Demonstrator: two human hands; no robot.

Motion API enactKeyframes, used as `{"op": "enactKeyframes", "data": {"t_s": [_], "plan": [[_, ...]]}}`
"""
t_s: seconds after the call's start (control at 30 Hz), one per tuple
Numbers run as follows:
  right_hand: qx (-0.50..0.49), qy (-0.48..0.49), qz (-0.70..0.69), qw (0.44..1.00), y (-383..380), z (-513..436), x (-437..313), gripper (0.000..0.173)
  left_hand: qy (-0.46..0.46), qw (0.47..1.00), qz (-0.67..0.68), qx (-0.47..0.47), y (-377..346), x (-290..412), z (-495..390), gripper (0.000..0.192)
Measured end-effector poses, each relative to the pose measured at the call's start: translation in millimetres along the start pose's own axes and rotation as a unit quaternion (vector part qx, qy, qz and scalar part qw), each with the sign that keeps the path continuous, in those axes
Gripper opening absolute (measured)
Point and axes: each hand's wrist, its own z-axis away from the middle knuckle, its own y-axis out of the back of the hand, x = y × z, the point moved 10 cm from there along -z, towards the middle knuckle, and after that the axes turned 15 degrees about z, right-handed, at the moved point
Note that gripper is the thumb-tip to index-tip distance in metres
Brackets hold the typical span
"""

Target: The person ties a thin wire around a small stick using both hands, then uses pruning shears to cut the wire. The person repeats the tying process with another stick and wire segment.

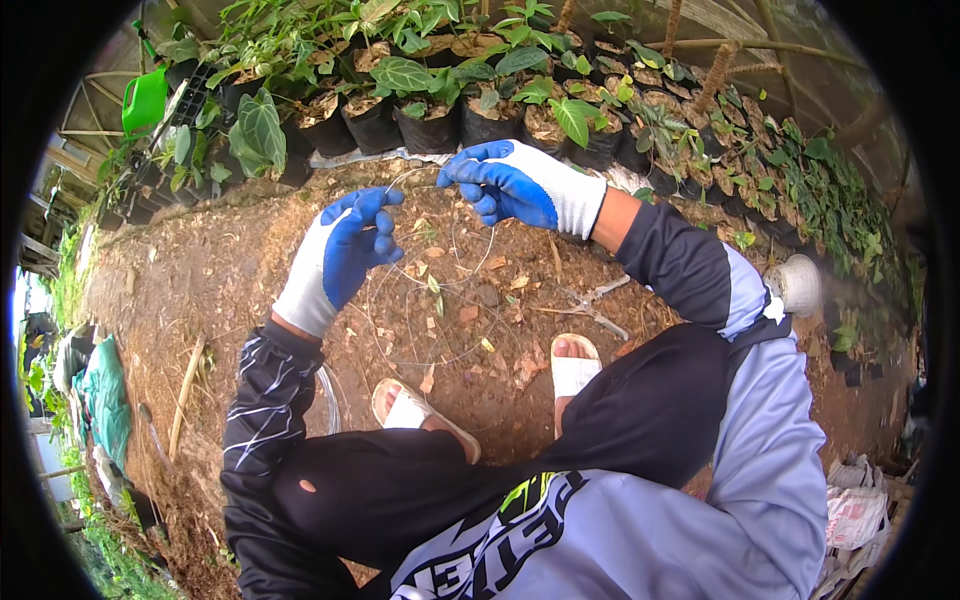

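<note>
Both my hands wear white knit gloves with blue coated palms. My left hand pinches a thin wire between thumb and forefinger. My right hand grips the same wire a short way to the right, near the row of potted plants. From the hands the wire hangs in wide loose loops over the bare soil. A pair of pruning shears lies on the ground beyond my right foot, its handles apart. A thicker coil of wire is on the ground by my left forearm, partly hidden by it.
Leafy plants in black grow bags curve around the front and right. A green watering can stands at the upper left. A white pot is beside my right elbow. A bamboo strip and a green sack lie at the left.
</note>
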Motion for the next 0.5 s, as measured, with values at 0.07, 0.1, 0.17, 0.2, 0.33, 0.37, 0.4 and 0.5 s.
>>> {"op": "enactKeyframes", "data": {"t_s": [0.07,0.1,0.17,0.2,0.33,0.37,0.4,0.5], "plan": [[0.027,-0.002,0.0,1.0,7.4,-0.8,-1.9,0.024,-0.018,0.998,-0.037,0.038,3.9,4.5,1.6,0.046],[0.047,-0.003,0.003,0.999,11.6,-0.4,-2.3,0.024,-0.029,0.998,-0.048,0.034,1.1,7.0,2.7,0.045],[0.036,0.007,0.01,0.999,8.4,-0.1,-5.6,0.023,-0.007,0.999,-0.031,0.044,0.7,5.5,4.9,0.046],[0.044,-0.002,0.022,0.999,9.4,0.2,-4.5,0.023,-0.001,0.999,-0.015,0.036,-1.9,4.7,6.0,0.046],[0.05,-0.004,0.032,0.998,6.6,1.0,-8.5,0.026,0.016,0.997,0.015,0.076,5.8,0.5,10.8,0.045],[0.052,-0.004,0.034,0.998,6.1,1.3,-10.0,0.026,0.012,0.998,0.023,0.065,4.1,1.3,11.1,0.044],[0.048,0.002,0.033,0.998,5.0,1.8,-12.4,0.026,0.007,0.999,0.043,0.031,-1.8,2.2,10.6,0.043],[0.036,0.006,0.019,0.999,2.6,1.7,-15.7,0.022,0.021,0.998,0.048,0.041,1.3,2.0,10.1,0.04]]}}
